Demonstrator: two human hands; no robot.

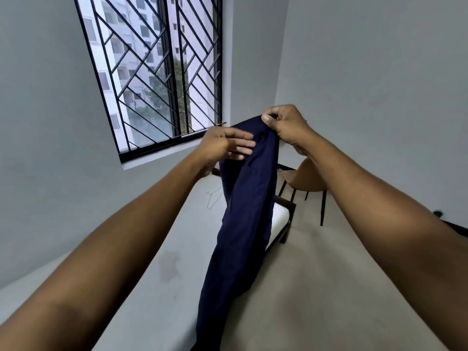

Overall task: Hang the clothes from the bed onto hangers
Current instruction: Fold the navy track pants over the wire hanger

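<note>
Right hand (283, 125) pinches the top of the long navy cloth garment (243, 211), dangling over the pale bed (177, 236); left hand (222, 145), fingers (243, 143) straight, rests against it; that lone pinch may slip, dropping it.

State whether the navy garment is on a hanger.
Off: navy garment hangs from the right hand; the wire hanger lies bare on the bed.

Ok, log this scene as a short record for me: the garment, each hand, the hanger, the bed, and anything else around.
garment: navy garment, held up by its top, hanging down over the bed
right hand: pinches the garment's top edge
left hand: fingers straight, touching the fabric's side
hanger: wire hanger lying on the bed, not yet used
bed: pale mattress beside the wall
other: brown chair, barred window
</note>
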